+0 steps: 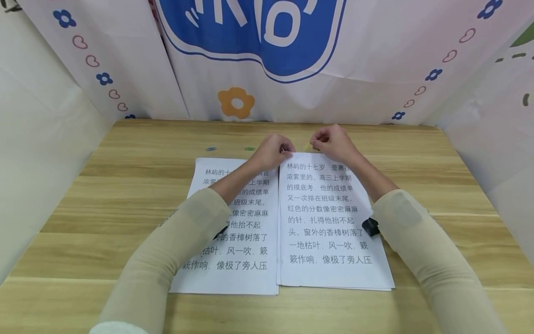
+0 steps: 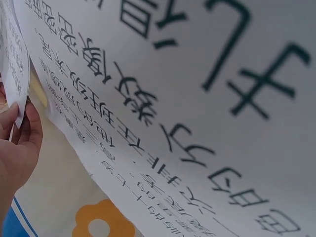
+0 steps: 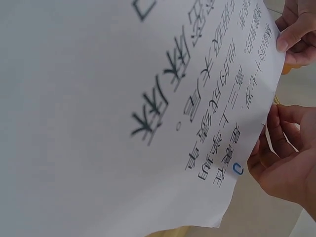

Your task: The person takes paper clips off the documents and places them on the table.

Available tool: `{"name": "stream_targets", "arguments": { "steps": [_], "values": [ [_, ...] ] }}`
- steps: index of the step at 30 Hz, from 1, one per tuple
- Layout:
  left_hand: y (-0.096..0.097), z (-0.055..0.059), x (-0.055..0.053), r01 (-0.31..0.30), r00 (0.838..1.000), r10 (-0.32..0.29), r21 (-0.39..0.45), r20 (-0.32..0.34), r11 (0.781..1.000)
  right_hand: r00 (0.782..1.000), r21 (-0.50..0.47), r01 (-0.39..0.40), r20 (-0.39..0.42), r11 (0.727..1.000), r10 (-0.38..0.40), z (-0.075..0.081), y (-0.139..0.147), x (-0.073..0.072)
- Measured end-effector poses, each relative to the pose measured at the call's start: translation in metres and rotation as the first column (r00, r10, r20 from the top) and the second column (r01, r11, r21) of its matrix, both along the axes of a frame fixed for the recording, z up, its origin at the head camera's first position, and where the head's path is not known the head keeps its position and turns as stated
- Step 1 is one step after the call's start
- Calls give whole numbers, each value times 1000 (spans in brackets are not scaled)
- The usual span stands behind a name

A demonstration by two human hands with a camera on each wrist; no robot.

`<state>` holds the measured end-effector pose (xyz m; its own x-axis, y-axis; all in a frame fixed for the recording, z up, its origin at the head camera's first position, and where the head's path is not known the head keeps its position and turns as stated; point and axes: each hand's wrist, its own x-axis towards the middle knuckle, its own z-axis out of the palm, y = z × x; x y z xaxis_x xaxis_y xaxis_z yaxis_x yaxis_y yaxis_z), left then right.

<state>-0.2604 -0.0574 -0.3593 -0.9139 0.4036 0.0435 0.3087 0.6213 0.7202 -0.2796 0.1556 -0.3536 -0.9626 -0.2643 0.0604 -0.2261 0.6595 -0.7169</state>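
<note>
Two printed paper stacks lie side by side, the left stack [image 1: 233, 283] and the right stack [image 1: 329, 276]. My left hand [image 1: 273, 150] pinches the right stack's top left corner between thumb and fingers, as the left wrist view also shows. Just beyond that stack's top edge, my right hand [image 1: 335, 141] pinches a yellow paper clip [image 1: 308, 145] with its fingertips. In the right wrist view the yellow clip [image 3: 276, 100] meets the paper's edge. A small blue loop [image 3: 238, 169], like a paper clip, sits on the same edge near the other corner.
A blue paper clip [image 1: 211, 149] and a green paper clip [image 1: 249, 149] lie on the wooden table [image 1: 146, 139] behind the left stack. Printed white cloth [image 1: 292, 99] hangs along the table's back, with white walls at both sides.
</note>
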Motion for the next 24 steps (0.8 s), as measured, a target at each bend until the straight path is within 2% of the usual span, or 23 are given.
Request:
{"name": "stream_targets", "arguments": {
  "steps": [8, 24],
  "values": [
    [0, -2, 0, -6, 1000, 6, -8, 20, 1000, 1000, -20, 12, 23, 1000, -11, -3, -1, -2],
    [0, -3, 0, 20, 1000, -20, -29, 2, 999, 996, 4, 68, 50, 998, -68, -11, -11, -10]
  ]
}}
